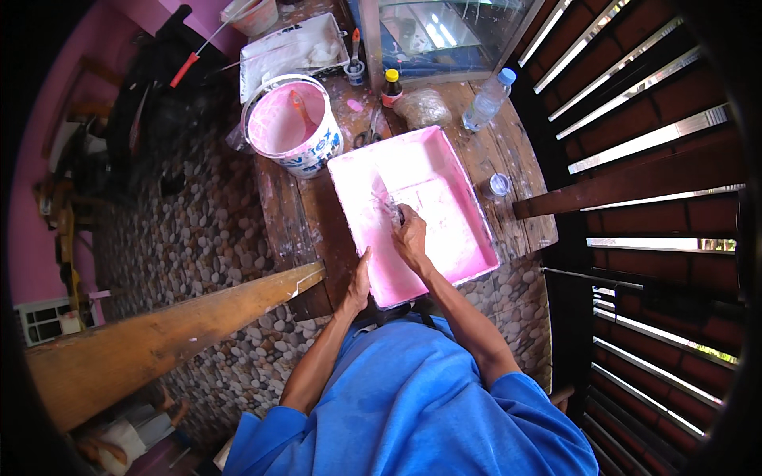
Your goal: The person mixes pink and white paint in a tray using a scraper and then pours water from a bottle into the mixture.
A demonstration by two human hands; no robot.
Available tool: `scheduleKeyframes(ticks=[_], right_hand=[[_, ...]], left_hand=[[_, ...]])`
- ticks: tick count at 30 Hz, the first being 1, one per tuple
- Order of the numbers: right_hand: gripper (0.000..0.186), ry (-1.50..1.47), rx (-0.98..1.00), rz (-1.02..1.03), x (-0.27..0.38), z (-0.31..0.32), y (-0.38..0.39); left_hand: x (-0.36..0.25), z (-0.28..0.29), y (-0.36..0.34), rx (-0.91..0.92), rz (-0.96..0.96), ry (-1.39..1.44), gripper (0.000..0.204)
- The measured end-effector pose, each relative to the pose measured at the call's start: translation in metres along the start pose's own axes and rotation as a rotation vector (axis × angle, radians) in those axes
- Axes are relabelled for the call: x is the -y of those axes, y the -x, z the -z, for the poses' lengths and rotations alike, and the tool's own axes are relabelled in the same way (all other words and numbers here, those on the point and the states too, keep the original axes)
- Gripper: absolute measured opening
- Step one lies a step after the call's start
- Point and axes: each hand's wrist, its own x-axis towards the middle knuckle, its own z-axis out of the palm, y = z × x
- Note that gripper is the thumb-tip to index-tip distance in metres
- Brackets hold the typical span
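A paint tray (463, 208) coated in pink paint lies at the front of a wooden table, tilted slightly in the view. My left hand (361, 282) grips its left rim near the front corner. Inside the tray, my right hand (410, 236) is closed on a paint-smeared flat tool (390, 205), greyish white, its far end against the pink surface. My fingers cover its handle, and I cannot tell its exact kind. Just beyond the tray's left corner stands a white bucket (311, 163), pink inside, with an orange-handled brush (300, 105) in it.
On the wooden table (508, 163) stand a water bottle (488, 99), a yellow-capped bottle (391, 89), a plastic bag (423, 109) and a small jar (498, 186). Behind the bucket lies a white tray (270, 63). A wooden beam (190, 321) crosses at left; slats rise at right.
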Motion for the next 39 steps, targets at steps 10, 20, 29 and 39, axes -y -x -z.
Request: scheduleKeyframes(ticks=[10,20,29,39], right_hand=[[0.022,0.019,-0.196,0.105,-0.012,0.057,-0.015],[0.017,0.038,-0.188,0.089,-0.03,0.077,-0.018],[0.019,-0.025,-0.06,-0.011,-0.024,0.054,-0.028],[0.021,-0.033,-0.015,-0.105,-0.011,0.025,-0.024]], left_hand=[[-0.01,-0.006,0.004,0.044,-0.016,0.164,0.068],[0.017,0.007,-0.012,0.096,-0.037,0.217,0.071],[0.001,0.001,-0.002,0.102,-0.024,0.204,0.07],[-0.014,-0.008,0.007,0.008,-0.011,0.117,0.071]])
